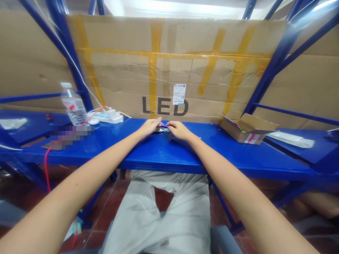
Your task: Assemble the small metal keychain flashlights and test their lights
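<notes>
Near the back of the blue table [164, 151], my left hand [149, 128] and my right hand [180, 130] are close together with fingers curled in. Between their fingertips runs a slim, shiny purple pen-like stick [164, 126], with one end at each hand. Just below it, several thin shiny sticks [162, 130], greenish and silvery, lie on the tabletop. My fingers partly cover all of these, so their exact kind is too small to make out.
To the right stands an open cardboard box [245, 132], with a white tray [291, 139] beyond it. At left are a water bottle [74, 107], a power strip [112, 117] and a red cable [45, 165]. Taped cardboard [119, 77] walls off the back.
</notes>
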{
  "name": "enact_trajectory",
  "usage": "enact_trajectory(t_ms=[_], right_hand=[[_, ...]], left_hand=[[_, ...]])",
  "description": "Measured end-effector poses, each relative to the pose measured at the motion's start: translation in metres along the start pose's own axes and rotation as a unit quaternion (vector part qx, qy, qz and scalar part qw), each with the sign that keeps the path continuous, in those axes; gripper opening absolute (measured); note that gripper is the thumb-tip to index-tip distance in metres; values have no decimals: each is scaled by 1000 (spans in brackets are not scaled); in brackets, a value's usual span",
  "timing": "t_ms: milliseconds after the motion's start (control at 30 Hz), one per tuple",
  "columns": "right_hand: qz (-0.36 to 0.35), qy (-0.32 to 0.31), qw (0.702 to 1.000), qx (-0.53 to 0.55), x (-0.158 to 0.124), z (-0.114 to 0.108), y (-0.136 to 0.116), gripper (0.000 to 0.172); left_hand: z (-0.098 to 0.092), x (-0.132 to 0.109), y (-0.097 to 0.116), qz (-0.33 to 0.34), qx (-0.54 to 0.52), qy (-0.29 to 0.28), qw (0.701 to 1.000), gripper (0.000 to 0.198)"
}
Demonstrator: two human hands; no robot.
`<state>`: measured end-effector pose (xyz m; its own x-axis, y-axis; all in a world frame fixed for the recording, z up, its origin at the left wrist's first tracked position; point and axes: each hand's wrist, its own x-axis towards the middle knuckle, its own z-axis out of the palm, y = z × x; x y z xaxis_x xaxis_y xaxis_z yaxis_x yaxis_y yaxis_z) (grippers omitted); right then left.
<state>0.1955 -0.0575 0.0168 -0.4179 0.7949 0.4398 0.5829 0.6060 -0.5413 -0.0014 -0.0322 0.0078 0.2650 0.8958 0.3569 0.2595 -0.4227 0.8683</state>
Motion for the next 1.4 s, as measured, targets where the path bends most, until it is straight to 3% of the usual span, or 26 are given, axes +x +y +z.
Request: enact_trajectory(t_ms=[133,333,600,833,1033,1200,1400], right_hand=[[-35,8,996,-81,0,3,-3,25],[-59,14,992,-112,0,8,-7,25],[-60,34,994,-85,1,5,-5,26],[-40,28,996,-72,2,5,-6,28],[-45,29,995,-87,3,10,-2,26],[-59,21,995,-75,3,18,-3,25],[-62,18,997,-43,1,22,-10,26]], left_hand=[[2,0,1,-110,-183,-48,976,70],[-3,-4,2,-153,-269,-106,945,78],[-6,-5,-3,-166,-330,-53,928,70],[-12,-8,-3,-155,-355,-71,919,53],[-5,-9,-3,-147,-326,16,934,43],[-2,-11,3,-167,-329,51,928,44],[-9,-17,8,-178,-373,35,910,51]])
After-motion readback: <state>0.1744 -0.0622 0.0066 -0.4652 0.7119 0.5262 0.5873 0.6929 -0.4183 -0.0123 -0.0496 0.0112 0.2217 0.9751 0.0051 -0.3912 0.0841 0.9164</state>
